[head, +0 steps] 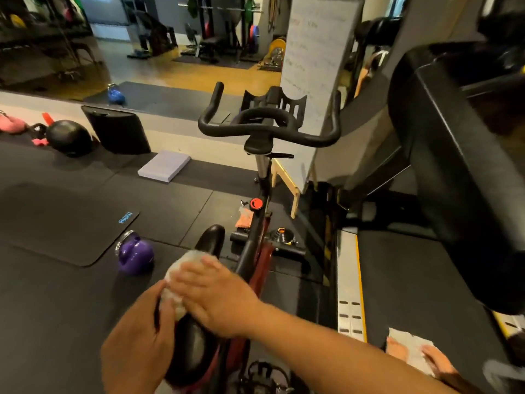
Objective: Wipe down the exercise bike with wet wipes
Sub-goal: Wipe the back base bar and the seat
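- A purple kettlebell (135,255) sits on the floor mat, ahead and to the left of both hands, apart from the bike.
- The left hand (139,336) is on the near left flank of the saddle (196,345). Its fingers look curled round that edge and its thumb lies against the wipe; motion blur hides the exact hold.
- The wet wipe (181,265) lies bunched on top of the saddle between the two hands, just short of the saddle's nose.
- The saddle's long axis runs away from the person. The wide rear is under the wrists and the narrow nose points ahead towards the handlebars (267,129).
- The right hand (213,294) reaches in from the right with fingers straight and spread, pressing the wipe flat onto the saddle. It is the nearer hand to the unwiped nose, so it looks better placed to push forward.
- The rest of the exercise bike (255,231) lies ahead of the right hand, with the handlebars well beyond reach.
- To the right of the right forearm, a white sheet (409,349) lies on the treadmill (454,166) deck.
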